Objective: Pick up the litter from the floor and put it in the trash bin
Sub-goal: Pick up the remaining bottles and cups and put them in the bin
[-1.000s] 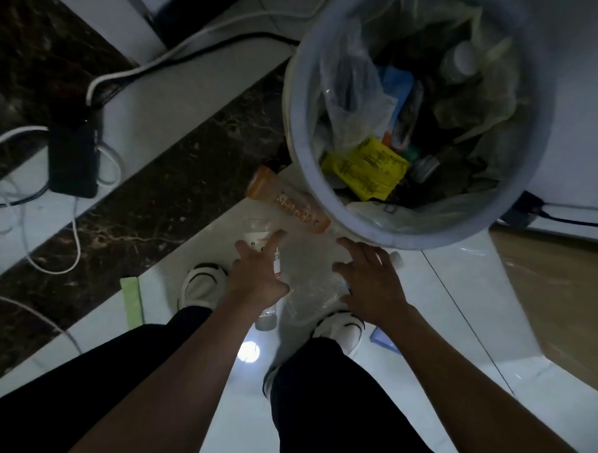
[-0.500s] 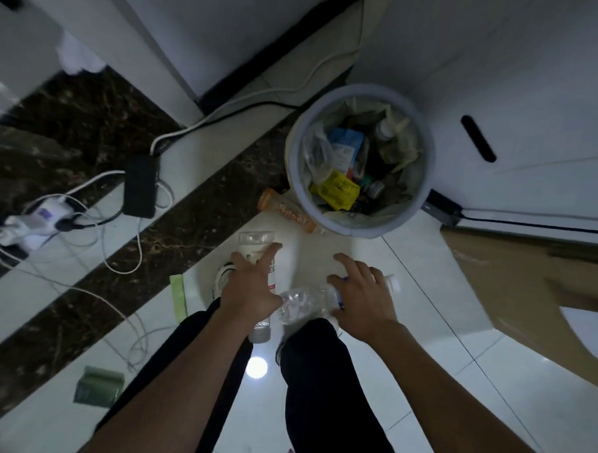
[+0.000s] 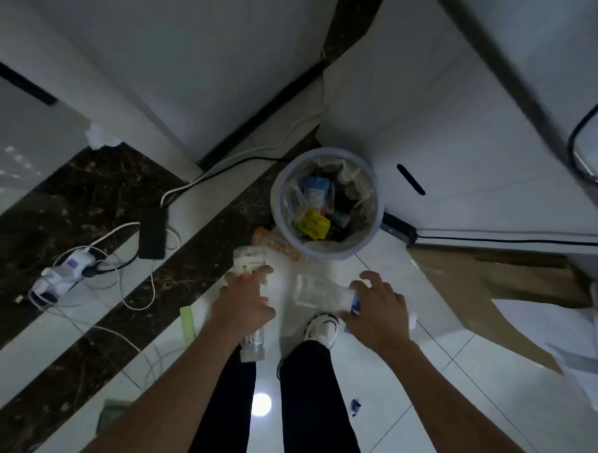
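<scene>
A round white trash bin (image 3: 375,226), lined with a bag and holding several wrappers and bottles, stands on the floor by the wall. My left hand (image 3: 243,301) grips a clear plastic bottle (image 3: 250,258) with a white label, held lengthwise above the floor. My right hand (image 3: 378,308) holds a crumpled clear plastic bottle (image 3: 317,290) with a blue label. Both bottles are in front of the bin, below its rim in the view. An orange bottle (image 3: 274,246) lies on the floor against the bin's left side.
A black adapter (image 3: 152,233), a power strip (image 3: 64,271) and loose white cables lie on the left. A green strip (image 3: 187,324) lies by my left leg. Brown cardboard (image 3: 487,286) and white paper (image 3: 577,344) cover the floor at right. A small blue scrap (image 3: 355,406) lies near my right leg.
I have stood up, so the bin and floor look much smaller and farther. Both hands have lifted their bottles off the floor and spread apart.
</scene>
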The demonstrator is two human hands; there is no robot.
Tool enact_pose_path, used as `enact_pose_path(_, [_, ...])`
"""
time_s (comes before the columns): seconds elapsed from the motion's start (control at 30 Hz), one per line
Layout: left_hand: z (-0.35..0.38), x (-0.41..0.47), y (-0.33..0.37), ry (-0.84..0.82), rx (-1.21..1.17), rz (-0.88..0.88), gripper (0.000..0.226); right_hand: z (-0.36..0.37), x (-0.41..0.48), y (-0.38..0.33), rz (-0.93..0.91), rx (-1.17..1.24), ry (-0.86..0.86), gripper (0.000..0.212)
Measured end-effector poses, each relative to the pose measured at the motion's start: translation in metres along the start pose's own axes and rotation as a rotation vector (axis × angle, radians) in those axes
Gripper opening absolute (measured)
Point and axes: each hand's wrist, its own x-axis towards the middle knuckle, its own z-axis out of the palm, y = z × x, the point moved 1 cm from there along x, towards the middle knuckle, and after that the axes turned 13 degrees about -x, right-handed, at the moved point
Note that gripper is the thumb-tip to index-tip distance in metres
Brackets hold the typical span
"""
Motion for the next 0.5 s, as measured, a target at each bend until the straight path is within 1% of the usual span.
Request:
enact_pose_path(0.07, [-0.006, -0.001, 0.006, -0.002, -0.002, 0.026, 0.079, -0.007, 0.003, 0.003, 0.085, 0.073, -0.029, 0.053])
enact_pose_path(0.17, [-0.011, 0.003, 0.014, 0.011, -0.012, 0.096, 0.079, -0.022, 0.015, 0.004, 0.202, 0.194, -0.057, 0.047])
enact_pose_path(0.27, [-0.013, 0.008, 0.020, 0.019, -0.002, 0.141, 0.079, -0.035, 0.039, 0.003, 0.258, 0.304, -0.045, 0.044])
enact_pose_path(0.33, [-0.014, 0.011, 0.023, 0.020, -0.007, 0.181, 0.079, -0.044, 0.055, 0.001, 0.240, 0.374, 0.028, 0.044])
enact_pose_path(0.4, [-0.013, 0.014, 0.026, 0.021, -0.014, 0.201, 0.079, -0.055, 0.070, -0.001, 0.178, 0.424, 0.138, 0.050])
enact_pose_path(0.5, [-0.011, 0.017, 0.027, 0.028, -0.025, 0.185, 0.082, -0.070, 0.083, -0.006, 0.098, 0.379, 0.240, 0.060])
